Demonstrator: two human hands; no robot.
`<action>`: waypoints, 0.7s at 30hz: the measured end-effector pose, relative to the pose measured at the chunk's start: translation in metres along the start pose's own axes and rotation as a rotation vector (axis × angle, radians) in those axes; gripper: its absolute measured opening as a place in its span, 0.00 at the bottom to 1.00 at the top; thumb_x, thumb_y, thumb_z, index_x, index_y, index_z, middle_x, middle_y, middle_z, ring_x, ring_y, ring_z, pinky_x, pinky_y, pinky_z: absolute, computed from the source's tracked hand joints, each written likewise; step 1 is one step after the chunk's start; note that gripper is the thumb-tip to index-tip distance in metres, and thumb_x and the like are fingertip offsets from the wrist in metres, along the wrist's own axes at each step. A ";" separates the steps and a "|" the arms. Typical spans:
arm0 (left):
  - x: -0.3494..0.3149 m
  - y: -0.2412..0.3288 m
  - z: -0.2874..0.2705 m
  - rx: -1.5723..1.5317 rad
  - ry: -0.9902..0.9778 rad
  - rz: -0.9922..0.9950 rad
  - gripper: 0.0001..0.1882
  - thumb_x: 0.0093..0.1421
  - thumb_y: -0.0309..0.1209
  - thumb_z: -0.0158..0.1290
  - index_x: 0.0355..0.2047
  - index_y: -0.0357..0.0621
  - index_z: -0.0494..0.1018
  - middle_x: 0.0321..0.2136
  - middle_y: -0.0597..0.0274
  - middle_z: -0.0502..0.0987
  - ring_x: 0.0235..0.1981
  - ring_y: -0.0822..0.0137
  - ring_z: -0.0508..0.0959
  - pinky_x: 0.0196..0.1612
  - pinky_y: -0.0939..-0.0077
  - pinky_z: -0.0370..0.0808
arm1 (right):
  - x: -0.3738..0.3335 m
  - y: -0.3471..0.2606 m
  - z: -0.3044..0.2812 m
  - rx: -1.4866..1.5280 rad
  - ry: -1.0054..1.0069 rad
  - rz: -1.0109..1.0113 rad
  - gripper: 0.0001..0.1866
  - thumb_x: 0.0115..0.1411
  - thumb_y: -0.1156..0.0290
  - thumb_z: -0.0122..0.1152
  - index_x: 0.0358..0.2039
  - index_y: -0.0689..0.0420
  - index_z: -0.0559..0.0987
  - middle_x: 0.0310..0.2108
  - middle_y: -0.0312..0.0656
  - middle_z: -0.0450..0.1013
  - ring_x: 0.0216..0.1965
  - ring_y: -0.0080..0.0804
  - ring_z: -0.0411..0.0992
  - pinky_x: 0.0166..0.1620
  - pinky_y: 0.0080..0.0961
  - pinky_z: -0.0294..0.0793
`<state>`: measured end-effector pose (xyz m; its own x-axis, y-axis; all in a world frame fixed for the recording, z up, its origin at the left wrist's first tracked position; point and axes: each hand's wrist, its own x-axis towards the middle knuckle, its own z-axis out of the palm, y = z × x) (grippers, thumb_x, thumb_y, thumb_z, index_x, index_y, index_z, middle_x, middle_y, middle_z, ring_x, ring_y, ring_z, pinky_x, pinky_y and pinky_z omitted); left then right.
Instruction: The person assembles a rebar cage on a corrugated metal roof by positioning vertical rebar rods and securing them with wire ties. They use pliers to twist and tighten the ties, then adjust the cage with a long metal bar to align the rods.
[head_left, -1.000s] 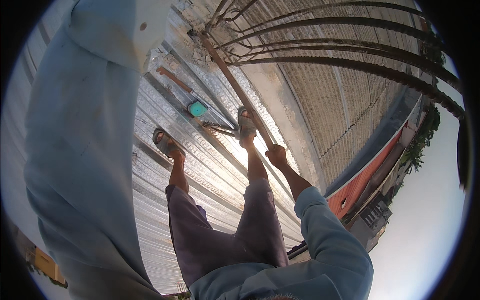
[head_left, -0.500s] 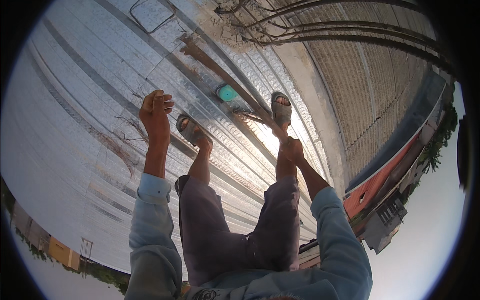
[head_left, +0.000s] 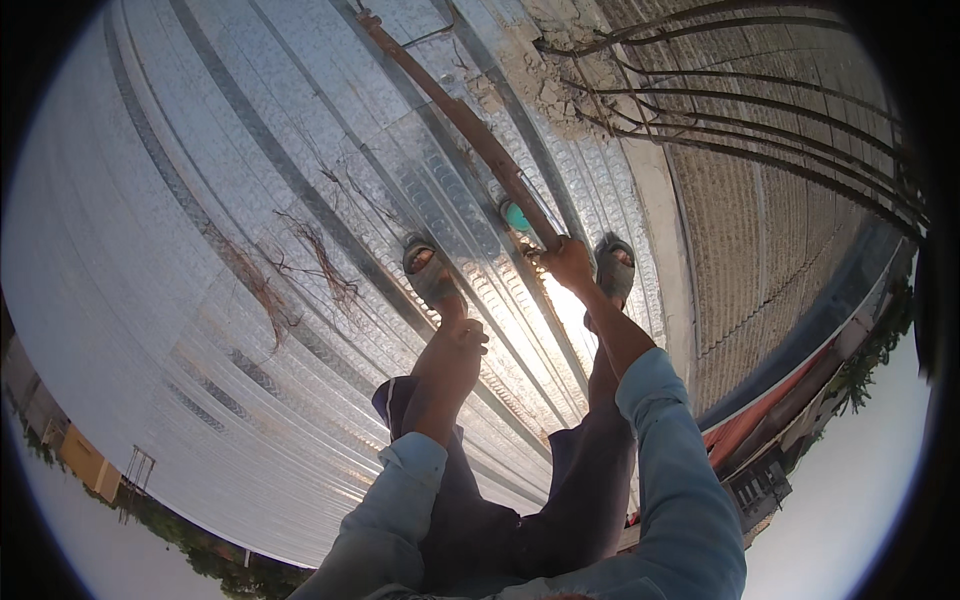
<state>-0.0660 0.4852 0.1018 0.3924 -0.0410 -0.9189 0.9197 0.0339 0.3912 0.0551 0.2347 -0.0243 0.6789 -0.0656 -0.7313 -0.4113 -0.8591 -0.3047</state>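
A long, brown, rough stick (head_left: 470, 125) is gripped at its near end by my right hand (head_left: 568, 265), fingers wrapped round it. It slants away to the far left over the ribbed metal sheeting (head_left: 400, 190). My left hand (head_left: 455, 355) is in front of my left shin with its fingers curled in, and nothing shows in it. Just left of the stick, ahead of my right hand, sits a round teal object (head_left: 515, 216), partly covered by the stick; its kind is unclear. My sandalled left foot (head_left: 428, 270) and right foot (head_left: 615, 268) stand on the sheeting.
Dry twigs (head_left: 320, 265) lie on the sheeting left of my feet. Long dark bent rods (head_left: 760, 120) stick out from broken concrete (head_left: 590, 85) at the far right. A concrete ledge (head_left: 668, 230) runs beside my right foot, with a corrugated surface (head_left: 770, 230) beyond it.
My left hand has come down and right, to my left shin. My right hand has shifted farther forward with the stick, which now reaches farther away. The view has turned and moved.
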 end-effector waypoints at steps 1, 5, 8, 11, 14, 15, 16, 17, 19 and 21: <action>-0.004 0.001 -0.004 0.041 0.017 -0.014 0.17 0.69 0.37 0.47 0.47 0.36 0.74 0.33 0.57 0.81 0.31 0.69 0.79 0.36 0.76 0.75 | 0.004 -0.020 -0.004 0.132 0.001 -0.067 0.20 0.46 0.63 0.64 0.33 0.68 0.80 0.25 0.60 0.77 0.33 0.53 0.79 0.38 0.45 0.76; 0.001 -0.009 0.003 -0.171 0.041 0.049 0.16 0.68 0.37 0.48 0.47 0.36 0.74 0.32 0.57 0.80 0.31 0.69 0.80 0.35 0.78 0.75 | 0.064 -0.034 0.007 0.122 0.107 -0.176 0.19 0.42 0.64 0.67 0.31 0.66 0.82 0.23 0.52 0.77 0.27 0.45 0.77 0.35 0.40 0.74; 0.001 -0.005 0.005 -0.279 -0.029 0.053 0.15 0.68 0.38 0.50 0.44 0.38 0.75 0.32 0.58 0.80 0.30 0.71 0.80 0.33 0.80 0.76 | 0.107 -0.057 0.018 0.147 0.041 -0.143 0.20 0.41 0.63 0.66 0.30 0.66 0.82 0.24 0.55 0.78 0.28 0.47 0.78 0.35 0.39 0.75; 0.010 0.018 -0.012 -0.403 -0.179 0.019 0.16 0.69 0.39 0.51 0.44 0.38 0.75 0.33 0.59 0.80 0.31 0.71 0.80 0.35 0.79 0.77 | 0.138 -0.078 0.023 0.122 0.007 -0.131 0.20 0.42 0.62 0.66 0.31 0.66 0.82 0.24 0.58 0.78 0.30 0.51 0.79 0.37 0.41 0.76; 0.046 0.043 -0.064 -0.300 0.001 0.122 0.17 0.69 0.41 0.51 0.45 0.37 0.75 0.35 0.59 0.80 0.32 0.70 0.81 0.37 0.77 0.78 | 0.155 -0.074 0.026 0.128 0.023 -0.187 0.18 0.43 0.63 0.65 0.30 0.66 0.82 0.24 0.57 0.78 0.30 0.50 0.79 0.37 0.41 0.75; 0.068 0.044 -0.088 -0.222 0.144 0.076 0.18 0.68 0.41 0.52 0.46 0.37 0.76 0.35 0.59 0.81 0.34 0.70 0.80 0.39 0.76 0.77 | 0.162 -0.070 0.031 0.136 0.014 -0.201 0.18 0.43 0.63 0.65 0.29 0.66 0.82 0.24 0.57 0.78 0.30 0.50 0.79 0.37 0.41 0.75; 0.089 0.041 -0.110 -0.161 0.307 0.143 0.18 0.67 0.40 0.53 0.46 0.36 0.76 0.36 0.57 0.81 0.33 0.70 0.80 0.38 0.76 0.76 | 0.170 -0.063 0.037 0.104 0.028 -0.190 0.18 0.43 0.63 0.65 0.29 0.66 0.82 0.26 0.58 0.78 0.32 0.50 0.80 0.39 0.41 0.75; 0.113 0.020 -0.137 -0.141 0.490 0.182 0.16 0.66 0.37 0.53 0.46 0.35 0.76 0.36 0.57 0.80 0.31 0.70 0.79 0.36 0.76 0.75 | 0.176 -0.064 0.038 0.136 -0.047 -0.158 0.18 0.43 0.63 0.65 0.31 0.66 0.82 0.27 0.58 0.79 0.34 0.50 0.80 0.41 0.42 0.75; 0.149 -0.008 -0.183 -0.103 0.677 0.121 0.15 0.64 0.31 0.51 0.46 0.35 0.76 0.35 0.58 0.80 0.31 0.70 0.79 0.34 0.75 0.75 | 0.190 -0.052 0.048 0.200 -0.063 -0.118 0.18 0.44 0.64 0.65 0.32 0.65 0.82 0.27 0.57 0.79 0.35 0.52 0.79 0.42 0.43 0.75; 0.168 -0.039 -0.206 -0.128 0.870 0.156 0.15 0.61 0.30 0.53 0.44 0.32 0.77 0.32 0.55 0.81 0.30 0.68 0.79 0.35 0.70 0.76 | 0.190 -0.059 0.045 0.070 0.020 -0.189 0.18 0.45 0.64 0.65 0.34 0.64 0.82 0.30 0.57 0.79 0.38 0.53 0.79 0.44 0.43 0.75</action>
<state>-0.0389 0.6827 -0.0786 0.3149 0.7439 -0.5895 0.8277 0.0887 0.5541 0.1811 0.2960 -0.1726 0.7596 0.0832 -0.6450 -0.3160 -0.8196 -0.4778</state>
